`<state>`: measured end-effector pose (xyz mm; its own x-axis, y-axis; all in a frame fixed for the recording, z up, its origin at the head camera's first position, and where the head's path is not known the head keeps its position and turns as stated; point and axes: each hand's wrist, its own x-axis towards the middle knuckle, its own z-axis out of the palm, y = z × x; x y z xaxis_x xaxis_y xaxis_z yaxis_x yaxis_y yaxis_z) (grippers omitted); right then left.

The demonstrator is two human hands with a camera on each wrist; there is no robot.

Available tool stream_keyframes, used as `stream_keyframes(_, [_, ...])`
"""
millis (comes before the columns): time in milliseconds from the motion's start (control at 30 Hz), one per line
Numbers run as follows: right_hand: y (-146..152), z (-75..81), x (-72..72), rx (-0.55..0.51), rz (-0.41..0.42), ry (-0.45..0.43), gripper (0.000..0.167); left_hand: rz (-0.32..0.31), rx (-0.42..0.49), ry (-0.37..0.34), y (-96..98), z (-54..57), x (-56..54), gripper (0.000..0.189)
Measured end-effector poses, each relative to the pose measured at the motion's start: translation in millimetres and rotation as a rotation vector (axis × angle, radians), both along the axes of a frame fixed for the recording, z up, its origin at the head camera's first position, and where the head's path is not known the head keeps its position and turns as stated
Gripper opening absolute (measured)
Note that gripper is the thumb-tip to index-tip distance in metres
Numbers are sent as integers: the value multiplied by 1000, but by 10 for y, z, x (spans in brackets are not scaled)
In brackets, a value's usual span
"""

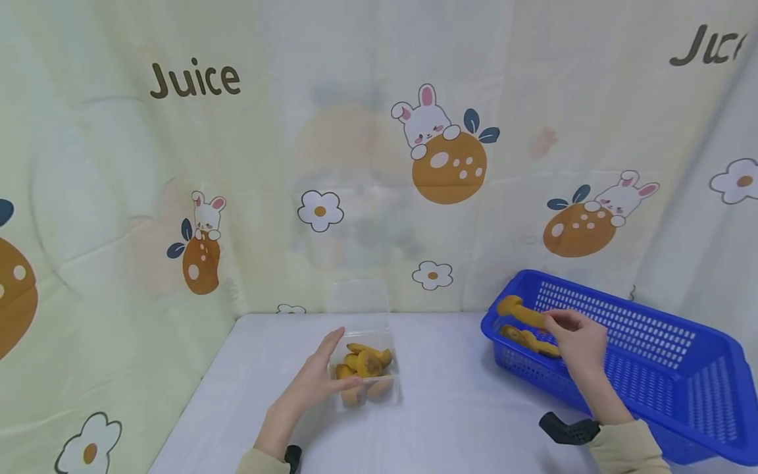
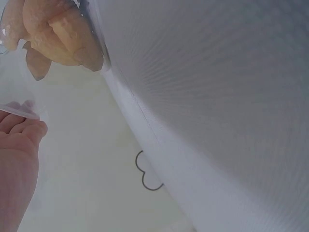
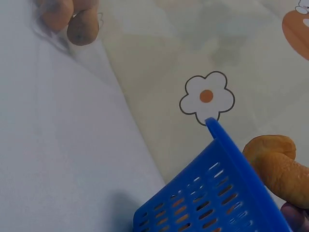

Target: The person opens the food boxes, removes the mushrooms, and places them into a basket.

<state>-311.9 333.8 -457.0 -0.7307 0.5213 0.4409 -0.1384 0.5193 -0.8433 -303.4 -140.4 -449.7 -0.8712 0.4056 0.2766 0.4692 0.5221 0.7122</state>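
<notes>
Right hand, 1: thumb and fingers are pinching the stem of a yellow-brown mushroom, holding it raised at the left end of the blue perforated plastic basket. The stem is running into the fingertips; the cap is pointing leftward, away from the basket's middle. The long axis is lying roughly crosswise, tipping slightly down toward the hand.

Loose mushrooms, at least 2: lying inside the basket's left end, just below the pinched piece.

Left hand, 1: reaching well to the left of the basket, thumb and index finger spreading apart around the far-from-basket side of a clear hinged plastic box. Fingertips are seemingly touching the plastic; the hold of the remaining fingers cannot be told.

Box: standing left of the basket and well apart from it, its lid rising open at the back. Governing relation: the box is lying leftward of the right fingers, on the cap's side; the left hand is the nearer to it, the right hand the nearer to the basket.

Boxed mushrooms, several: piling inside, left of the basket.

White-covered table, 1: supporting the basket.

Printed curtain: hanging behind the basket.
</notes>
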Motion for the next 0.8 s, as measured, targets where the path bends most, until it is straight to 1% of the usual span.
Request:
stream_keyframes(133, [-18,19,34,36,-19,-26,31,-2,-1,-3,1,6,-5,98])
stream_keyframes(233, [-35,40,50,46,-19,-27,30,-2,-4,-7,2,14,-2,98])
stream_keyframes(433, [-69,117,88,74,-103,-26,26,-2,-7,-11,7,22,6,98])
stream_keyframes(500, [-87,136,94,81,-116,-5,25,-1,-9,-11,7,18,5,98])
stream_keyframes(567, [-113,165,98,60,-92,28,26,0,-12,-8,7,14,3,98])
stream_keyframes(733, [-146,109,-6,35,-36,99,27,8,-12,-7,2,2,-6,98])
stream_keyframes(767, [-160,97,-24,45,-27,99,27,9,-13,-8,0,-2,-9,99])
stream_keyframes(800, [-217,129,-9,42,-17,96,27,11,-14,-9,0,-5,-12,99])
